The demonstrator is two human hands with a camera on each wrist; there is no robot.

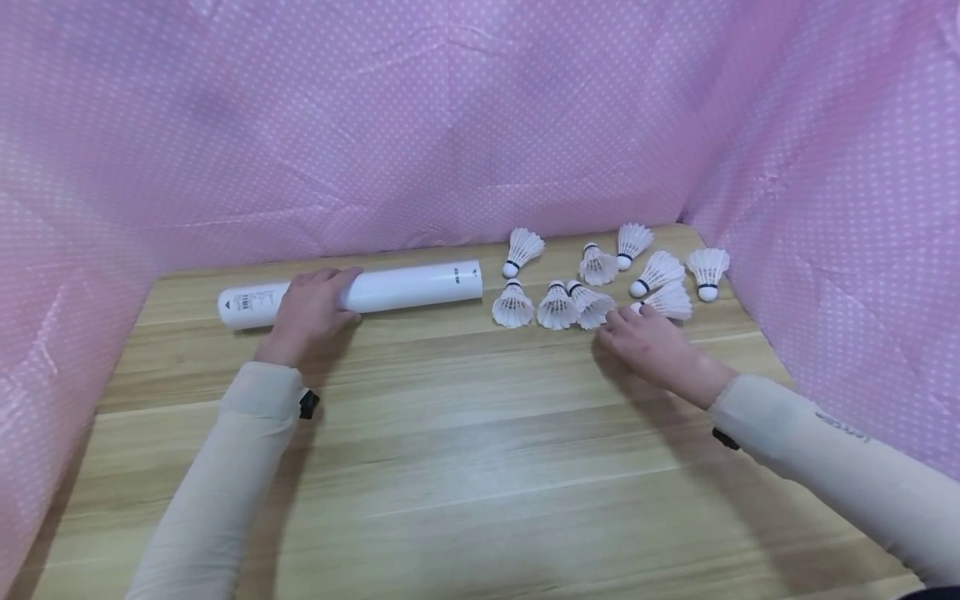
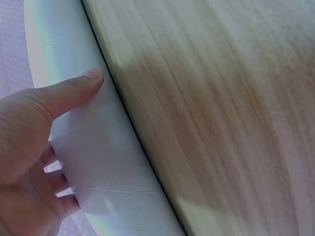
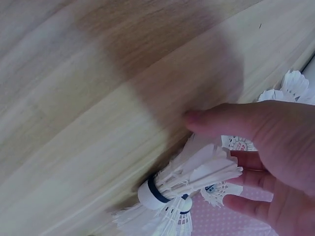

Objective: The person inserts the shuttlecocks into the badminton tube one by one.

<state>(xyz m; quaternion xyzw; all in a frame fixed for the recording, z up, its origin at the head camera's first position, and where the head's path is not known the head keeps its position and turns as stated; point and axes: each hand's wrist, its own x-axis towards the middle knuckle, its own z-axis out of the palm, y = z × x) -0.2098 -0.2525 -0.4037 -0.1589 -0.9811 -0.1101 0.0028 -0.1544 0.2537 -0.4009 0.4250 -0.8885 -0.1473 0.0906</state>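
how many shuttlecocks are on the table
9 shuttlecocks: three along the back, three in front between the tube and right hand, two just beyond that hand, one far right; the hand may hide more.

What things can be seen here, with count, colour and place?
Table: 1, light wood, under the things
Cloth: count unclear, pink with white dots, behind and beside the table
Tube: 1, white, lying on the table's left part, toward the back
Shuttlecocks: 9 visible, white with dark bands, right of the tube
Devices: 2, black, one at each of the sleeves
Sleeves: 2, beige, lower left and lower right
Left grip: 1, bare, round the tube
Right grip: 1, bare, at the front shuttlecocks
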